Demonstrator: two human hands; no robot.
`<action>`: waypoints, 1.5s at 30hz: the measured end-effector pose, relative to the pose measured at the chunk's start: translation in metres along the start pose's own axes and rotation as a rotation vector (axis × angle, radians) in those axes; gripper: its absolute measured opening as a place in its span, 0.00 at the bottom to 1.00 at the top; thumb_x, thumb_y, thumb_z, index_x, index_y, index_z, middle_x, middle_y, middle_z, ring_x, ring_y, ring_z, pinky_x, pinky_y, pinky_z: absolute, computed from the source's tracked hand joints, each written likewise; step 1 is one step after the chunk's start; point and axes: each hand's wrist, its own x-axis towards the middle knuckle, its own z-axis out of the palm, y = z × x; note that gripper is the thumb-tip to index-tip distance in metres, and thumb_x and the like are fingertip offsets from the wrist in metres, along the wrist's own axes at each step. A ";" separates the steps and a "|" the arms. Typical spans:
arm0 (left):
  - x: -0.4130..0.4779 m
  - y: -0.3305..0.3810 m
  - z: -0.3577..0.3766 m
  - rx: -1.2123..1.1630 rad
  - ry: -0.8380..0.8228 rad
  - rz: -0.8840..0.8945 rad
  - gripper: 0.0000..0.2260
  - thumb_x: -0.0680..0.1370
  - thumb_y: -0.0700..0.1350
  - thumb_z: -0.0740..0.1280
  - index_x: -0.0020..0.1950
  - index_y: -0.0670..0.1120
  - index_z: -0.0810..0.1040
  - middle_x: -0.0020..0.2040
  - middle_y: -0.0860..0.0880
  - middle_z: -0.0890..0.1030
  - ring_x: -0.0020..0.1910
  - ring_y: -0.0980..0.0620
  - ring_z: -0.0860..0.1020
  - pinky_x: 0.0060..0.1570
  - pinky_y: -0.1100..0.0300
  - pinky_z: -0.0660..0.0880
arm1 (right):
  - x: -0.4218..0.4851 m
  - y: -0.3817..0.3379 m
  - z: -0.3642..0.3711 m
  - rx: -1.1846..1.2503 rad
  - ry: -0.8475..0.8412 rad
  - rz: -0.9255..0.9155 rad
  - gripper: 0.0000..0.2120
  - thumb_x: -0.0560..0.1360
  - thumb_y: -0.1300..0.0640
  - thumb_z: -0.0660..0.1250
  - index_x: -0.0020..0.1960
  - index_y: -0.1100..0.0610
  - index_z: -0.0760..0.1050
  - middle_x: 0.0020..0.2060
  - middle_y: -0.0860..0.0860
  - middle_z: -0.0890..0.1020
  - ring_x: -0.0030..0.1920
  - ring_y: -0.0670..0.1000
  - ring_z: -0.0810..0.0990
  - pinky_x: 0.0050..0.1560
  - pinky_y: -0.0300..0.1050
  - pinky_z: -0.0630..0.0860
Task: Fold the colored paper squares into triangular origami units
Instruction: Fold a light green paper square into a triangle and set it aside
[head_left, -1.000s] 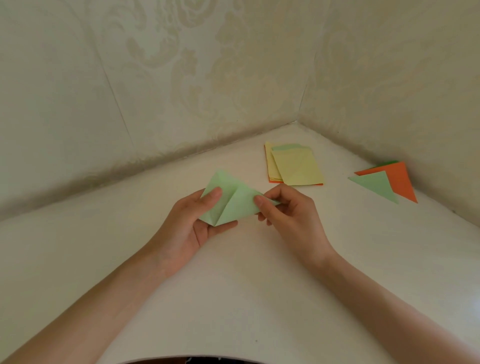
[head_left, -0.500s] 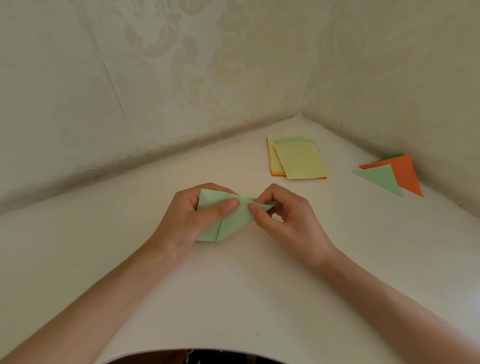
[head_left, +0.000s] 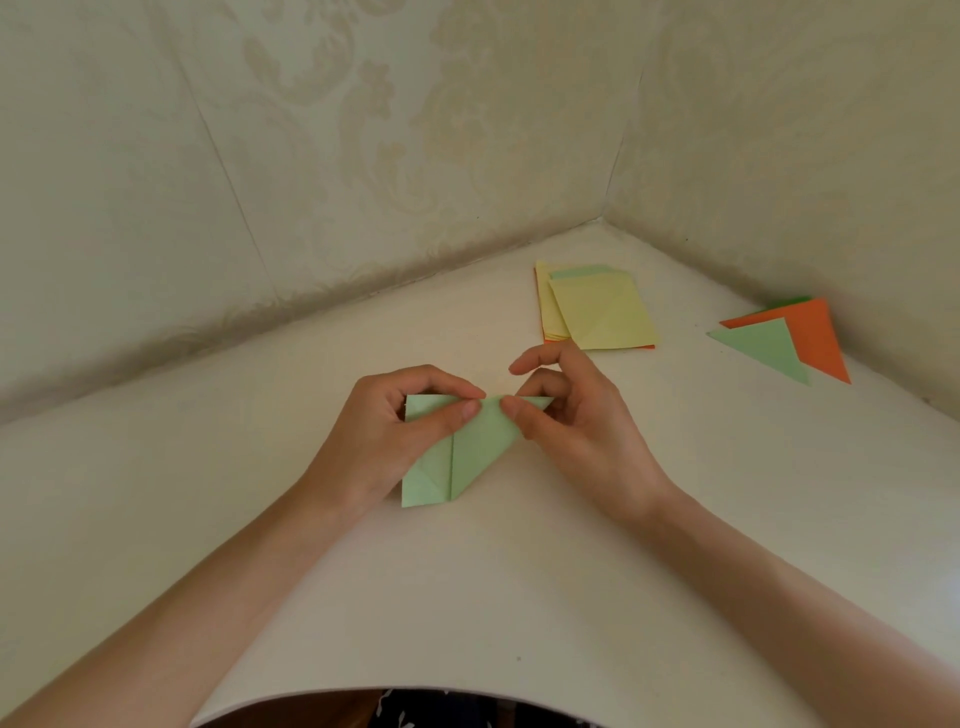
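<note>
I am partway through one piece. My left hand (head_left: 384, 431) pinches the top edge of the green paper (head_left: 467, 457) between thumb and first finger. My right hand (head_left: 576, 426) pinches the same edge just beside it, thumb in front, with one finger sticking up and free. The green paper is near the middle of the table (head_left: 519, 597), between my hands. Its low corner points toward me. I cannot tell if that corner touches the table. It has folds in it, but it is not a neat triangle yet, so I think this one needs more folding.

By the right edge of the table, close to the wall, lie a green triangle (head_left: 763, 348) and an orange triangle (head_left: 815, 338), touching. A bit of darker green peeks out behind them. Those look done.

Near the far corner sits a stack of paper squares (head_left: 602, 312), yellow on top, with orange at the bottom. I think most of the job is left.
</note>
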 end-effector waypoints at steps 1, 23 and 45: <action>0.001 -0.001 0.000 0.021 0.005 -0.009 0.04 0.72 0.39 0.72 0.40 0.48 0.83 0.38 0.53 0.83 0.38 0.59 0.79 0.38 0.68 0.73 | 0.001 0.000 0.000 -0.002 -0.002 0.000 0.07 0.75 0.58 0.66 0.49 0.48 0.70 0.31 0.47 0.78 0.35 0.48 0.73 0.42 0.46 0.72; 0.002 0.003 0.005 -0.087 0.009 -0.150 0.02 0.73 0.38 0.70 0.41 0.43 0.80 0.32 0.51 0.81 0.32 0.58 0.78 0.33 0.70 0.72 | 0.010 -0.010 -0.006 0.156 0.008 0.146 0.15 0.79 0.60 0.61 0.36 0.65 0.72 0.26 0.53 0.75 0.29 0.53 0.64 0.27 0.38 0.60; 0.006 -0.005 0.000 -0.309 0.263 -0.127 0.02 0.72 0.41 0.70 0.40 0.46 0.79 0.34 0.50 0.81 0.36 0.54 0.78 0.40 0.60 0.74 | -0.003 -0.011 0.012 -0.077 -0.098 0.074 0.18 0.80 0.56 0.60 0.33 0.59 0.76 0.28 0.45 0.79 0.32 0.40 0.73 0.39 0.32 0.67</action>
